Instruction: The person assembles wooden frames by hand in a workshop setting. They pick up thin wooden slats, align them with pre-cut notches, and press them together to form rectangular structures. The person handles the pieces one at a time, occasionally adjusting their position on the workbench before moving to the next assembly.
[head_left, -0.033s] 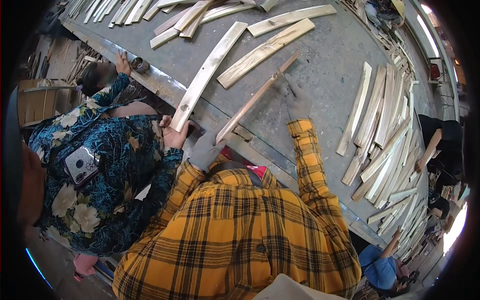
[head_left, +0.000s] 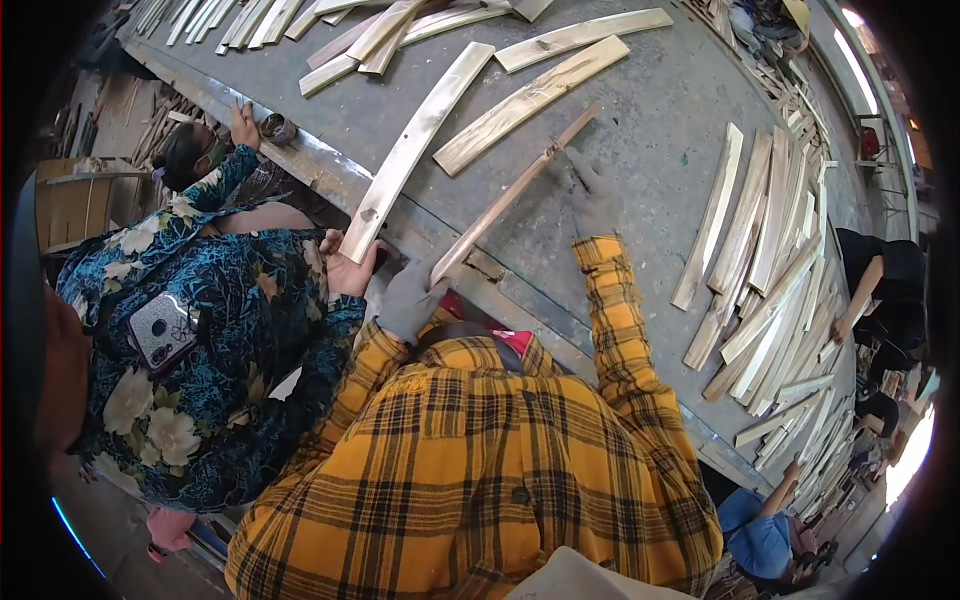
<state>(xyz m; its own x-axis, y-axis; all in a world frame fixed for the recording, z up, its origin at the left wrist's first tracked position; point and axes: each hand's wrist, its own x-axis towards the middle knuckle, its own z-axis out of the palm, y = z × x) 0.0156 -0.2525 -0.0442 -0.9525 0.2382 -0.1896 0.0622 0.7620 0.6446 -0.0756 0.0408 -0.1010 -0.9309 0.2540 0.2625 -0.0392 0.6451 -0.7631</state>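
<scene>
The left hand (head_left: 408,300), in a grey glove, is clamped on the near end of a narrow wooden strip (head_left: 498,210), which slants away from it between one and two o'clock over the grey worktable (head_left: 650,120). A dark knot marks the strip toward its far end. The right hand (head_left: 597,195), also grey-gloved, lies at about two o'clock from the left, just beside that far part; the fingers blur into the grey, so I cannot tell whether they are closed on something or touch the wood.

At ten o'clock from the left hand, a co-worker's hand (head_left: 350,275) holds the near end of a long pale board (head_left: 415,150). Beyond the strip, toward eleven o'clock from the right hand, lies a grain-streaked board (head_left: 530,105). A loose pile of wooden slats (head_left: 765,215) spreads from three to four o'clock of the right hand, and a small round tin (head_left: 278,130) stands at eleven o'clock from the left.
</scene>
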